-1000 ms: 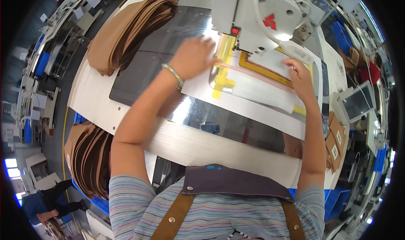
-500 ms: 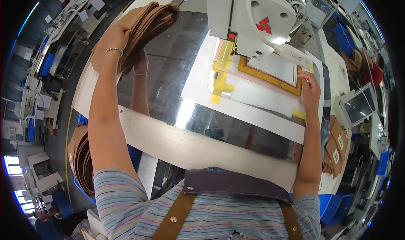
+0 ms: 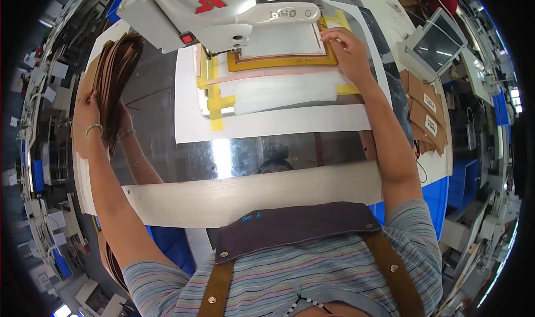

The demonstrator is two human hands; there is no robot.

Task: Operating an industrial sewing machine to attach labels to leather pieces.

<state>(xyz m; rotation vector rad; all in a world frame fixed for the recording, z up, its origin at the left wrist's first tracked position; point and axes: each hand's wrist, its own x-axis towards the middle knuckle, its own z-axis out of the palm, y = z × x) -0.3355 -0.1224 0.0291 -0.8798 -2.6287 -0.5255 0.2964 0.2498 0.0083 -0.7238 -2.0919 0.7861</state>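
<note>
My left hand point(image 3: 89, 108) is at the bundle of brown cut pieces point(image 3: 118, 57) on the left, fingers pinched on its outer layer. My right hand point(image 3: 348, 55) is curled at the right side of a yellow frame point(image 3: 256, 65), its fingertips gripping or pressing that edge. The frame holds a white panel point(image 3: 278, 38) and lies on a taped white sheet point(image 3: 284, 122) over a shiny metal plate point(image 3: 150, 155), which mirrors my left hand. A white machine head point(image 3: 198, 7) with a red button overhangs the frame and hides part of it.
A screen point(image 3: 432, 44) stands at the back right above brown labelled pieces point(image 3: 426, 116). Blue bins point(image 3: 462, 189) sit below the table on the right. Another bundle of brown pieces point(image 3: 108, 255) shows below at the left, partly behind my arm.
My left hand has left the white sheet for the brown bundle and sits lower along it now. The view has shifted, so the machine and frame appear further left and higher.
</note>
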